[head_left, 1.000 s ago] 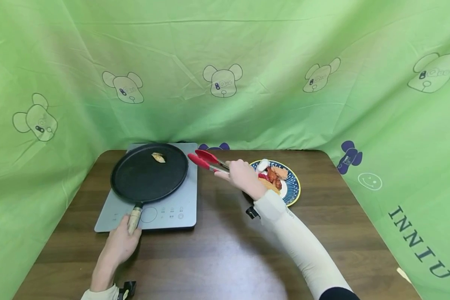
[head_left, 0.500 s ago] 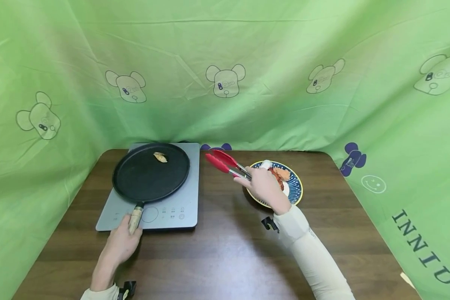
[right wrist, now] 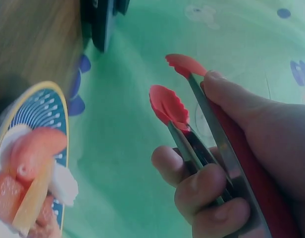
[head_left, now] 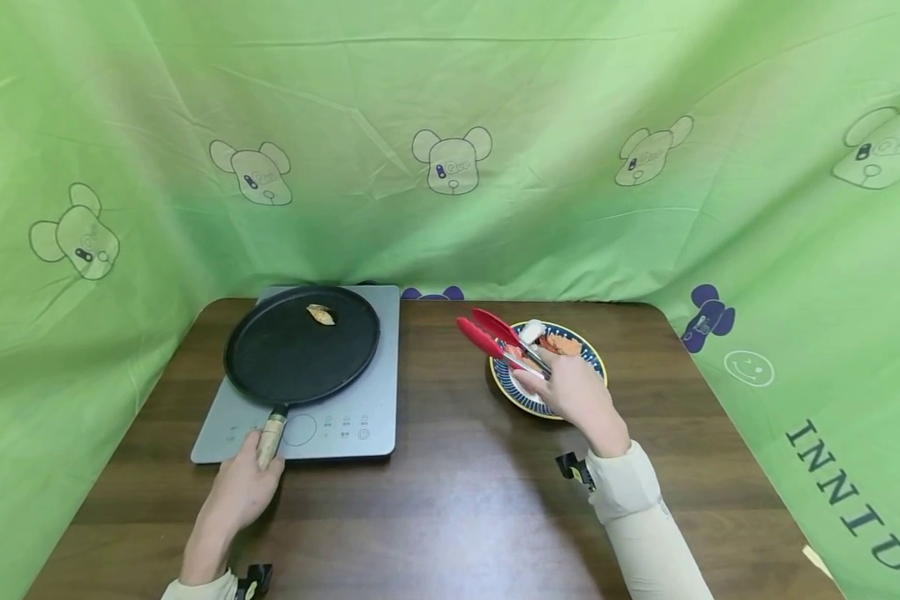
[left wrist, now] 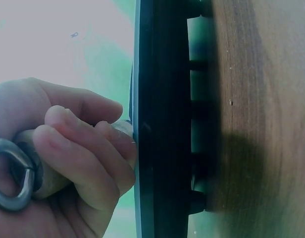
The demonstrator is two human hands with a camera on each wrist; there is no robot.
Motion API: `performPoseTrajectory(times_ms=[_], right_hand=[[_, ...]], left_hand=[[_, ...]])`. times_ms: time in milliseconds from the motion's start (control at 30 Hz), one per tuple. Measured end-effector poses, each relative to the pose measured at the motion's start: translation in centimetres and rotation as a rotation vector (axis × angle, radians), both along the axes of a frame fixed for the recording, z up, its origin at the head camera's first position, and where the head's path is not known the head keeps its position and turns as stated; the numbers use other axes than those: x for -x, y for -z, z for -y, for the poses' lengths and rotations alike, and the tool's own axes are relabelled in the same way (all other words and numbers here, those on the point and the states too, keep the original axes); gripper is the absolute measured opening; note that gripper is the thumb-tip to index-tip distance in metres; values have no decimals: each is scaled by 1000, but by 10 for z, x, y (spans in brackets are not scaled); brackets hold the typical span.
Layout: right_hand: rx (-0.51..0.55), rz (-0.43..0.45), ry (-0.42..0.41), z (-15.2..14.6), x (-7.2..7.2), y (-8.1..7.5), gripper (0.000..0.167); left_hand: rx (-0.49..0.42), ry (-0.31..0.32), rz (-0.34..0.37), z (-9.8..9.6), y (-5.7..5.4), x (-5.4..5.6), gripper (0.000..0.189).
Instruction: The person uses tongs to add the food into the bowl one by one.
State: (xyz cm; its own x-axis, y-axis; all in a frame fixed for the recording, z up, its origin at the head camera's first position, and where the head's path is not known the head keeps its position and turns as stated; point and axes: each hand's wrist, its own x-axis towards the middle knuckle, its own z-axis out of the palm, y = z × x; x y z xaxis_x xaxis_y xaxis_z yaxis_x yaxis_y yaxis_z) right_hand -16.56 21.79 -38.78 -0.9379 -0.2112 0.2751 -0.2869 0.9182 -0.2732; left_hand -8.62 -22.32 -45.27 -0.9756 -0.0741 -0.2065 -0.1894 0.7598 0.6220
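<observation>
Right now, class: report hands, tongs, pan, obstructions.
Left hand grips pan handle. Right hand holds tongs, tips empty. Food piece on pan. No obstruction seen.

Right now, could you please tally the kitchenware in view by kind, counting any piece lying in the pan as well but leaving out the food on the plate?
Cooktop: 1
Pan: 1
Pair of tongs: 1
Plate: 1
Tan piece in the pan: 1
Total: 5

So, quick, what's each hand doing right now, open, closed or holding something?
Left hand: closed, holding the pan handle.
Right hand: closed around the tongs, which are spread apart and grip nothing.
</observation>
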Motion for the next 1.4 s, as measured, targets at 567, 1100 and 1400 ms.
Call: performPoseTrajectory(times_ms=[567, 1100, 1400], right_hand=[[-20, 116, 195, -38, -15, 7, 61], [-116, 187, 199, -41, -11, 16, 70], [-177, 213, 183, -41, -14, 13, 50]], left_hand=[[-2, -3, -6, -2, -3, 2, 50], [-17, -30, 25, -1, -1, 1, 52], [-22, -19, 20, 0, 0, 3, 53]])
